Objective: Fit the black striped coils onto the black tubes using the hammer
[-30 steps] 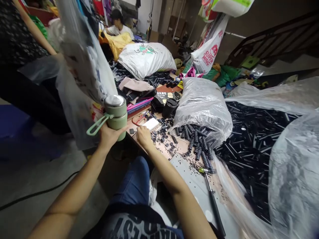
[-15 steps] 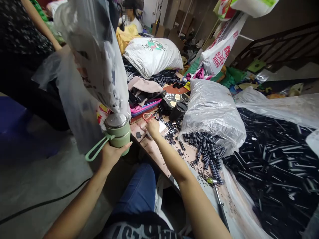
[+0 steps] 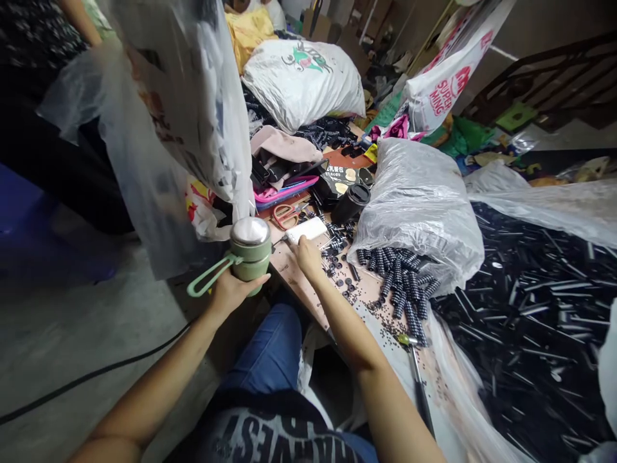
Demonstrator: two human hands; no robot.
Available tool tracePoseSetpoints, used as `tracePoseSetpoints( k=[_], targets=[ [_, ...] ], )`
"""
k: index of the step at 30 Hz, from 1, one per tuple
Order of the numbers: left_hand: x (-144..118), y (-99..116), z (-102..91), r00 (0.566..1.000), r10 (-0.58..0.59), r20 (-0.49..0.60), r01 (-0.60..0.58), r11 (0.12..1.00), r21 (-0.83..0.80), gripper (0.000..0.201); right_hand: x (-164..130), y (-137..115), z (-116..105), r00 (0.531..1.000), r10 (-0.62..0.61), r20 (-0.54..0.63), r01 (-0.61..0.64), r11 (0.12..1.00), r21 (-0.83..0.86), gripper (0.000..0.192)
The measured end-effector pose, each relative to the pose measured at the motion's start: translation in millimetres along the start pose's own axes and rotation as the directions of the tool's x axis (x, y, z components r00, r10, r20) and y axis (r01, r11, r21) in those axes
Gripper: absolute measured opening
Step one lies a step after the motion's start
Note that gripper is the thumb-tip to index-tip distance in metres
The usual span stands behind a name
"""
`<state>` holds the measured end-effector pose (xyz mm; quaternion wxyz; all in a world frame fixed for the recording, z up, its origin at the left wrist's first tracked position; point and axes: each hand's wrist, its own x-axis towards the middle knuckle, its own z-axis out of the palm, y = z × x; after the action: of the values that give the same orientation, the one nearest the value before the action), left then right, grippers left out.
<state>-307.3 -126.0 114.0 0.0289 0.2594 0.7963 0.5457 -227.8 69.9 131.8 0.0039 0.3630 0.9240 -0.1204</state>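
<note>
My left hand [image 3: 232, 288] is wrapped round a pale green thermos cup [image 3: 251, 260] with a shiny metal lid and a loop strap, held upright beside the table edge. My right hand [image 3: 307, 257] is over the table, fingers bent together at the near end of a white flat rectangular object [image 3: 311, 228]. Something small and dark shows by the fingertips; what they grip, if anything, I cannot make out. Just beyond lies a pair of orange-handled scissors [image 3: 285, 216]. A black lidded cup [image 3: 351, 202] leans to the right of the white object.
Black ribbed pieces [image 3: 400, 283] spill from a plastic sack [image 3: 424, 212]. A hammer [image 3: 418, 373] lies near the table's front. Many black parts [image 3: 544, 321] fill the right side. Plastic bags [image 3: 193, 96] hang at left, near another person [image 3: 48, 96]. A white sack [image 3: 303, 80] is behind.
My right hand has come away from the scissors, which now lie on the table, and is at the white object. The thermos cup in my left hand has shifted right, nearer the table edge.
</note>
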Motion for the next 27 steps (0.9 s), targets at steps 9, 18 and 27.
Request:
tracePoseSetpoints(
  k=[9, 18, 27],
  targets=[
    [-44.2, -21.4, 22.7, 0.953, 0.212, 0.216, -0.244, 0.961, 0.130, 0.064, -27.9, -37.1, -99.9, 0.803, -0.265, 0.534, 0.096, 0.941, 0.324, 0.054],
    [-67.7, -49.4, 21.9, 0.944, 0.235, 0.233, -0.275, 0.948, 0.159, 0.062, -52.9, -20.6, -78.1, 0.789, -0.451, 0.418, 0.379, 0.892, 0.246, 0.061],
    [-73.6, -85.3, 19.9, 0.978, 0.146, 0.152, -0.161, 0.983, 0.093, 0.068, -47.5, 34.8, -43.7, 0.854, -0.475, 0.212, 0.150, 0.615, 0.775, 0.064]
  ],
)
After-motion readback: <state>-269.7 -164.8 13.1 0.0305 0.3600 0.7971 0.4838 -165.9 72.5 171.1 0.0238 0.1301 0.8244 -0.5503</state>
